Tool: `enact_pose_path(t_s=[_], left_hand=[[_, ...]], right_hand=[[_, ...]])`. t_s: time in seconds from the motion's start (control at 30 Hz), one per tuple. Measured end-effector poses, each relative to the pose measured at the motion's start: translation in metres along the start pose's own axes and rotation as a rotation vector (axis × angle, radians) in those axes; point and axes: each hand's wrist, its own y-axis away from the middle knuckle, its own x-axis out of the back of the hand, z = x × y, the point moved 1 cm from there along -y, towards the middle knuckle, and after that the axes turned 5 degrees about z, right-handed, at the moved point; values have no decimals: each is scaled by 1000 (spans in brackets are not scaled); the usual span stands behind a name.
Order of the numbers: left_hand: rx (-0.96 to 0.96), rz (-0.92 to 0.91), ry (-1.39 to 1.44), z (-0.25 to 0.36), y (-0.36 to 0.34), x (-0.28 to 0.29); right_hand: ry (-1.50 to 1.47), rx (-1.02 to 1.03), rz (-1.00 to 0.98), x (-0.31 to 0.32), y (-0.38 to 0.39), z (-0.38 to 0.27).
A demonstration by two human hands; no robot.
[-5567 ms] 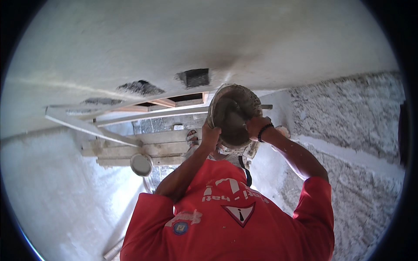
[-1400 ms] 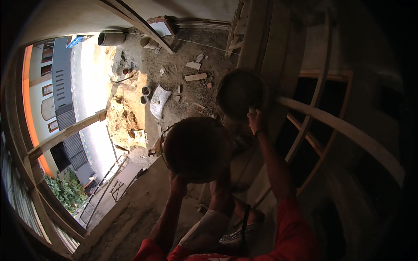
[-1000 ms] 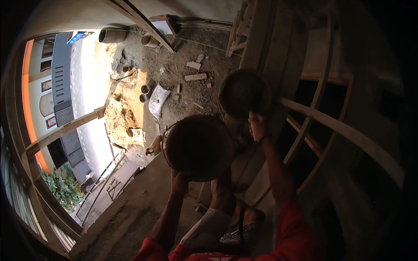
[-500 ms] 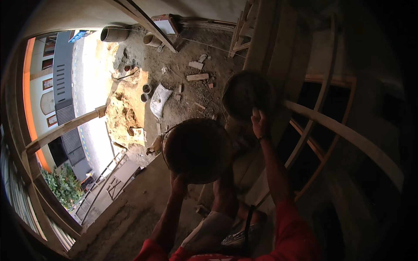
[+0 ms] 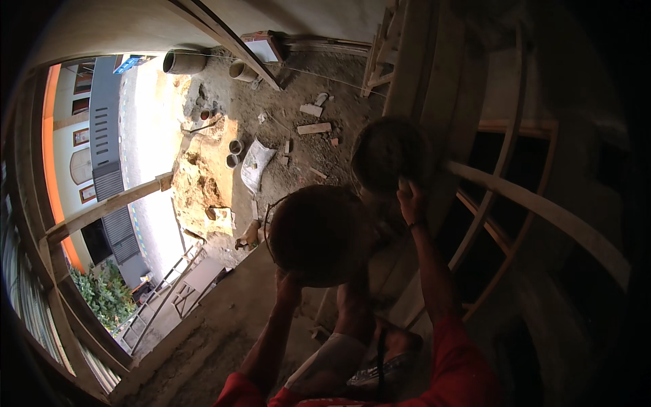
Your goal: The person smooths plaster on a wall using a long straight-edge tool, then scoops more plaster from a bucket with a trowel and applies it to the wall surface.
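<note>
Bucket [image 5: 317, 234] sits just beyond the left hand [image 5: 289, 288], gripped at its near rim; the right hand [image 5: 411, 203] touches a pan [image 5: 388, 152] ahead, hold unclear. Earlier sharing 1 vessel, the hands now work separately.

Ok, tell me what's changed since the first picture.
The view has swung round to the ground below. Both hands were on one bucket; now the left hand holds the left bucket and the right hand is at the rim of the right bucket. In the last second, that arrangement stayed.
</note>
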Motion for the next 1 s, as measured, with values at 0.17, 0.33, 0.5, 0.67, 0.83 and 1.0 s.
enact_pose_path(t_s=[0.17,0.33,0.5,0.67,0.83,1.0], left_hand=[[-105,-107,-189,-21,-15,24],[-15,-56,-70,-10,-3,-2],[1,-84,-52,-21,-7,14],[-2,-39,-47,-14,0,-13],[12,-46,-55,-16,-1,-16],[1,-83,2,-20,-7,-15]], right_hand=[[88,-35,-36,-14,-29,-18],[-483,-559,-256,0,-22,-42],[-477,-440,-275,11,-14,-47],[-365,-317,-243,15,-7,-24],[-350,-219,-198,18,1,-17],[-404,-337,-272,36,8,-33]])
